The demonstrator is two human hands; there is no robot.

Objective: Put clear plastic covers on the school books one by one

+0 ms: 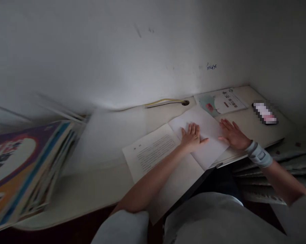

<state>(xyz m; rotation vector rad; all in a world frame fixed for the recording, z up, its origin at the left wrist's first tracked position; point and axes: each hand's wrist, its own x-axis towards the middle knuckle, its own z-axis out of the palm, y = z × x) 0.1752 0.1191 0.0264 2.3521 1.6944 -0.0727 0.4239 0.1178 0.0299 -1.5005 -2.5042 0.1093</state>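
Note:
An open booklet [153,150] with printed text on its left page lies on a pale desk [97,189]. A blank white sheet [206,125] rests across its right side. My left hand [192,135] lies flat on that sheet, fingers stretched out. My right hand [231,134] presses flat on the sheet's right edge, fingers spread, with a grey band [258,154] round the wrist. Neither hand holds anything.
A thin book with a pale green and white cover [220,101] lies at the desk's far right corner, a phone [264,113] beside it. A yellow cable [165,101] runs into a desk hole. A stack of colourful books [23,169] leans at the left. White walls enclose the corner.

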